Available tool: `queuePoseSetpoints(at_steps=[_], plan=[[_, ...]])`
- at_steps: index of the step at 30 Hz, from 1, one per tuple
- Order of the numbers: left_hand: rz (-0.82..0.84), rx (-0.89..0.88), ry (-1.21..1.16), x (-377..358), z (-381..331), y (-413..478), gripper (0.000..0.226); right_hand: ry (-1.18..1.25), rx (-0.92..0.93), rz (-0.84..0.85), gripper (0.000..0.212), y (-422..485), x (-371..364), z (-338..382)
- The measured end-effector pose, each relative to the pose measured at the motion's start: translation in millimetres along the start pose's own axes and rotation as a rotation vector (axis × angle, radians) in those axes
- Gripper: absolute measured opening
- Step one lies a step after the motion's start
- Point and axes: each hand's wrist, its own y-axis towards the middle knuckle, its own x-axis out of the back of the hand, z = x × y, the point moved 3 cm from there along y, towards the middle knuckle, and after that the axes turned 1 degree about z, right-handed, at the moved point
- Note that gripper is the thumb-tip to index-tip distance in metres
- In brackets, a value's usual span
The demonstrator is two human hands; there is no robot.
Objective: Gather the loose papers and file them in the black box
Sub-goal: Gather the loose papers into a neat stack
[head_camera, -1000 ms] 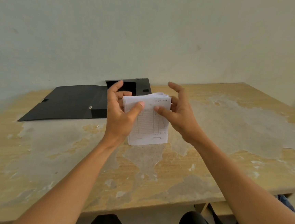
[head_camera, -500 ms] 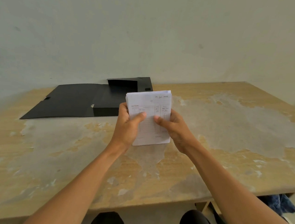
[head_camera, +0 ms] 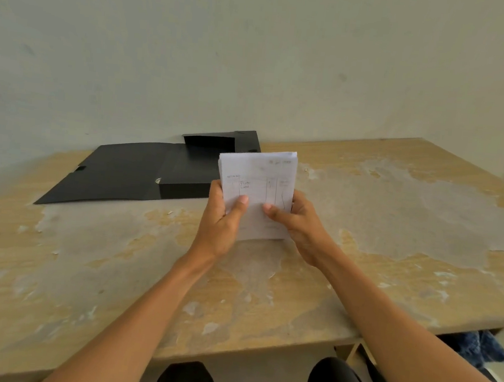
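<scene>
White papers (head_camera: 257, 188) stand upright as a stack above the middle of the counter (head_camera: 393, 233), gripped on both sides. The left hand (head_camera: 221, 218) and right hand (head_camera: 299, 225) each close thumb in front, fingers behind, around the stack's lower half. Just behind it, toward the counter's far edge, the black box (head_camera: 191, 170) lies open, lid flat.

Open black box (head_camera: 191, 173) beyond bare tabletop (head_camera: 395, 209).
</scene>
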Motion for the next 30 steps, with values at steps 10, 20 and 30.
queuePoseSetpoints(at_steps=[10, 20, 30], plan=[[-0.036, 0.041, -0.055, -1.1, 6.4, -4.8, 0.024, 0.010, 0.024, 0.009, 0.036, 1.2, -4.5, 1.1], [0.001, 0.053, -0.100, 2.0, 6.4, -7.7, 0.031, 0.019, -0.006, 0.067, 0.030, -0.5, -6.5, -3.6], [0.020, 0.081, -0.107, 5.1, 8.5, -7.4, 0.026, 0.038, -0.019, 0.071, 0.026, -2.9, -9.7, -4.1]])
